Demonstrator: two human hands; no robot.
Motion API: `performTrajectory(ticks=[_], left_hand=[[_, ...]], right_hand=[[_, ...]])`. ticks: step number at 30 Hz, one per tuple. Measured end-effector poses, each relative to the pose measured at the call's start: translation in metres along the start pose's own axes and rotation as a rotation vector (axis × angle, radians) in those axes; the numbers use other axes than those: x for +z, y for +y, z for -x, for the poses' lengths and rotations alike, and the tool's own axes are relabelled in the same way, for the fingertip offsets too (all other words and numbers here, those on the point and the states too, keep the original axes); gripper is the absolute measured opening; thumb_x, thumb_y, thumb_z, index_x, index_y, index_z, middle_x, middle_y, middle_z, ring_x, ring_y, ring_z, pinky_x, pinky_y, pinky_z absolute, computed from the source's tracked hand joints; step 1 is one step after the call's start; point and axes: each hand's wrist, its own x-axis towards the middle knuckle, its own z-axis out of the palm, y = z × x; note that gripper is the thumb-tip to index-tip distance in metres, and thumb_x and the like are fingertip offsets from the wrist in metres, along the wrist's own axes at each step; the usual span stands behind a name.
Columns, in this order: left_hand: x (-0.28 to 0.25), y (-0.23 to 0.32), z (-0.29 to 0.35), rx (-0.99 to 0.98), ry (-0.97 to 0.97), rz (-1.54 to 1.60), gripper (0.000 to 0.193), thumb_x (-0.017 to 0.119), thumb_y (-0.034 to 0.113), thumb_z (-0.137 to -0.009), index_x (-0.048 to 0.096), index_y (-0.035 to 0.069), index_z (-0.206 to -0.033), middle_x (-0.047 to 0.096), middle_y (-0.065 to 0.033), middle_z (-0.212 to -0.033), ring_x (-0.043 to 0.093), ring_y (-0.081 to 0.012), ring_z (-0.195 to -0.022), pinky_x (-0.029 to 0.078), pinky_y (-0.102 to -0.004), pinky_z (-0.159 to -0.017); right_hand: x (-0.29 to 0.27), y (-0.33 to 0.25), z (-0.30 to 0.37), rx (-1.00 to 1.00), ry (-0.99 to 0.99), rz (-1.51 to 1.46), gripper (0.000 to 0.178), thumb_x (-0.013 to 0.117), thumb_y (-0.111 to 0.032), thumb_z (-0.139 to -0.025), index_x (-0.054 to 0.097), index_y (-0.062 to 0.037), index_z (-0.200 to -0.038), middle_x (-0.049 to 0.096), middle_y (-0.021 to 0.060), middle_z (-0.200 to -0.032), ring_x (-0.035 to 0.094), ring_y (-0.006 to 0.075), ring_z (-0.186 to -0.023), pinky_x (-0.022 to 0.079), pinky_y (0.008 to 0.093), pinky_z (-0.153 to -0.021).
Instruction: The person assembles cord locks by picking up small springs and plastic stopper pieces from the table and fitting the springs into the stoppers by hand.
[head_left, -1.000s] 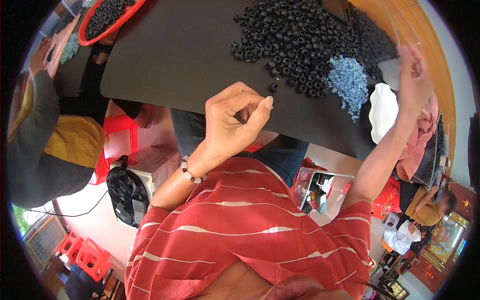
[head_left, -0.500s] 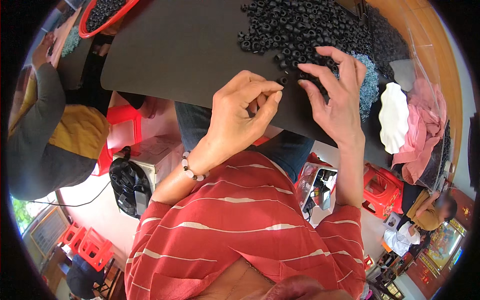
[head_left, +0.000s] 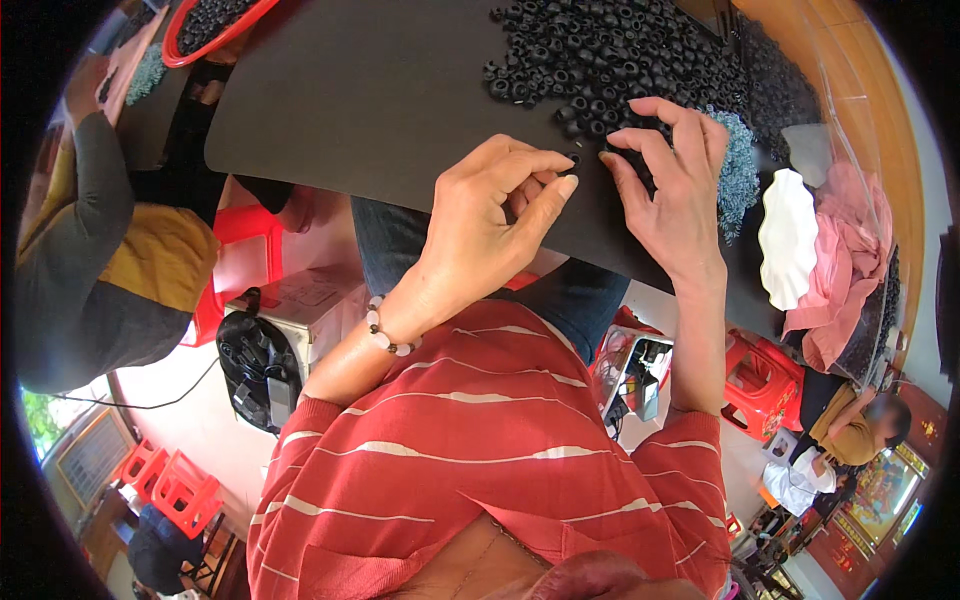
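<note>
My left hand (head_left: pixel 490 215) is closed in a pinch above the dark table (head_left: pixel 350 100), its thumb and forefinger on a small black hollow cap (head_left: pixel 572 160). A bead bracelet circles that wrist. Just to the right, my right hand (head_left: pixel 672 190) has its fingers curved and spread, with a dark gap between thumb and nearest finger. I make out no piece in it. Beyond the fingers spreads a big heap of similar black caps (head_left: pixel 610 60). Beside the right hand lies a pile of small bluish clear pieces (head_left: pixel 737 170).
Right of the pile sit a white wavy-edged dish (head_left: pixel 788 238) and a crumpled pink cloth (head_left: pixel 840 250). A red-rimmed basin (head_left: pixel 220 45) of black pieces stands far left, near another person's grey sleeve (head_left: pixel 85 240). Red stools (head_left: pixel 765 385) and a black bag (head_left: pixel 255 365) are below table height.
My left hand has shifted slightly right, and the cap in its fingers is more covered. The right thumb and nearest finger have drawn a little closer together.
</note>
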Motion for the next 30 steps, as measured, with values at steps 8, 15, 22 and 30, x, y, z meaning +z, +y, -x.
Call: performTrajectory(ticks=[8, 15, 22, 30], left_hand=[[-0.004, -0.001, -0.001, -0.159, -0.087, 0.2, 0.021, 0.064, 0.009, -0.09, 0.065, -0.003, -0.107, 0.064, -0.0069, -0.091, 0.062, -0.0103, -0.077, 0.049, -0.022, -0.066], [-0.016, 0.01, 0.0, -0.41, -0.262, 0.667, 0.025, 0.063, 0.013, -0.091, 0.063, -0.003, -0.111, 0.069, -0.009, -0.086, 0.065, -0.0126, -0.075, 0.054, -0.0256, -0.071], [-0.017, 0.009, 0.002, -0.436, -0.26, 0.706, 0.023, 0.065, 0.012, -0.09, 0.065, -0.002, -0.108, 0.069, -0.008, -0.086, 0.064, -0.0111, -0.075, 0.053, -0.0226, -0.068], [-0.02, 0.011, 0.001, -0.305, -0.071, 0.51, 0.019, 0.059, 0.007, -0.092, 0.066, -0.002, -0.107, 0.063, -0.0043, -0.09, 0.062, -0.0085, -0.077, 0.05, -0.0203, -0.069]], right_hand=[[-0.01, -0.01, -0.002, 0.012, 0.067, -0.14, 0.024, 0.074, -0.006, -0.068, 0.063, -0.0101, -0.089, 0.058, 0.0058, -0.113, 0.046, 0.0284, -0.105, 0.035, 0.0383, -0.091], [-0.012, -0.027, 0.001, -0.033, 0.035, -0.405, 0.025, 0.076, -0.008, -0.066, 0.065, -0.0125, -0.089, 0.06, 0.0035, -0.11, 0.048, 0.0261, -0.101, 0.039, 0.0363, -0.088], [-0.024, -0.019, -0.001, -0.005, -0.014, -0.488, 0.021, 0.075, -0.005, -0.071, 0.068, -0.0095, -0.091, 0.067, 0.0044, -0.09, 0.059, 0.0234, -0.083, 0.047, 0.0332, -0.076], [-0.064, 0.04, 0.021, 0.525, 0.008, -0.066, 0.01, 0.067, -0.008, -0.081, 0.066, -0.0067, -0.092, 0.066, 0.0089, -0.083, 0.06, 0.0217, -0.07, 0.048, 0.0312, -0.065]])
